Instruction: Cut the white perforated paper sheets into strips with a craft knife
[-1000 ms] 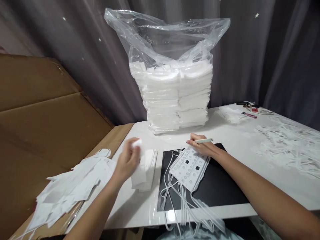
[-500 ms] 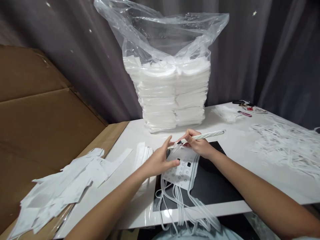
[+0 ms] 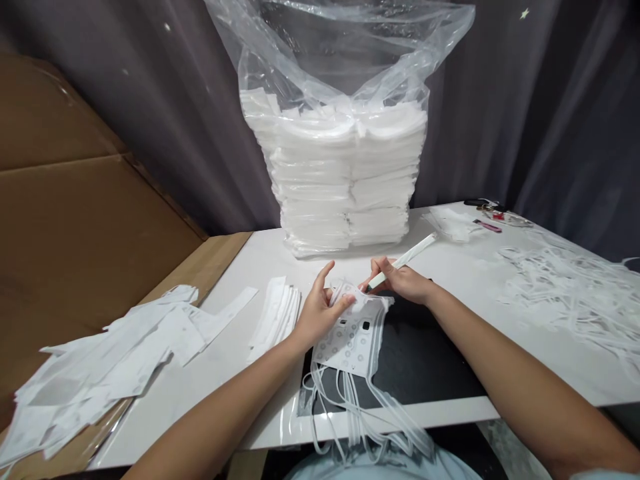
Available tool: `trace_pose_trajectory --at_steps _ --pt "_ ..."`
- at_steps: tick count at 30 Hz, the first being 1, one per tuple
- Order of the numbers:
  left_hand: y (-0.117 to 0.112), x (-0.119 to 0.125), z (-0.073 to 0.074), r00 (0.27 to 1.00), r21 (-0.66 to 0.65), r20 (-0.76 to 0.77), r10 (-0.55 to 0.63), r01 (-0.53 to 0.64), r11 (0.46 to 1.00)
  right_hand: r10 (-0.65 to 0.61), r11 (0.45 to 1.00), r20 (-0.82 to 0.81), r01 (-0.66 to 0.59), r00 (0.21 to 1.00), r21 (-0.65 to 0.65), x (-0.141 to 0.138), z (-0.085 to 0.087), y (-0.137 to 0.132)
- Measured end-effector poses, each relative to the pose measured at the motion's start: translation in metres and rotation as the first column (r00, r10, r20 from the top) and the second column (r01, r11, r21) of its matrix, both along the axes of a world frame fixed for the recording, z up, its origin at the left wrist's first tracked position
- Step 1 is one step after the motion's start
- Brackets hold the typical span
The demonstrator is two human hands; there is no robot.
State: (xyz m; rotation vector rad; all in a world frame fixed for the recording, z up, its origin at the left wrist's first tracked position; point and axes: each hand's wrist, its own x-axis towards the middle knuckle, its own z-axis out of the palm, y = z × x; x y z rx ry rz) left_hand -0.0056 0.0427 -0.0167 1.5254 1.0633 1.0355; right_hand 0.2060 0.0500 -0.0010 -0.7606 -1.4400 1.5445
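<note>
My left hand (image 3: 319,319) grips the top of a white card (image 3: 345,345), thumb on its face and index finger raised. Grey rings and two small dark squares show on the card. White cords (image 3: 357,407) trail from beneath it over the table's front edge. In my right hand (image 3: 403,283) is a slim white pen-like tool (image 3: 413,257), its dark tip pointing down at the card's upper edge. Just what the tip touches is too small to make out. A black mat (image 3: 430,353) lies under the card.
A clear plastic bag (image 3: 345,167) of stacked white pieces stands at the back. To the left lie a cardboard box (image 3: 90,240), loose white strips (image 3: 120,360) and a small white bundle (image 3: 275,317). Tangled white cords (image 3: 575,293) and a pink-handled tool (image 3: 487,227) occupy the right.
My left thumb has moved up onto the card's top, and the card has shifted slightly left. The pen-like tool has tilted more steeply. The whole view has shifted a little.
</note>
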Motion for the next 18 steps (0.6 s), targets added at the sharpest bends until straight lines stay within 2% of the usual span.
trace_pose_trajectory --at_steps 10,14,18 --pt "-0.0002 -0.0004 -0.0011 0.997 0.082 -0.081 -0.008 0.014 0.997 -0.06 0.998 0.061 0.062 0.996 -0.018 0.0029 -0.0015 0.0021" --pt "-0.0018 0.0015 0.0011 0.997 0.081 -0.078 -0.004 0.01 0.997 -0.048 0.999 0.051 0.049 0.998 -0.017 0.0048 -0.0001 0.0021" --pt "-0.0036 0.0028 0.0016 0.998 0.067 -0.056 -0.024 0.028 0.997 -0.05 0.998 0.133 0.053 0.99 -0.017 0.0034 -0.002 0.0017"
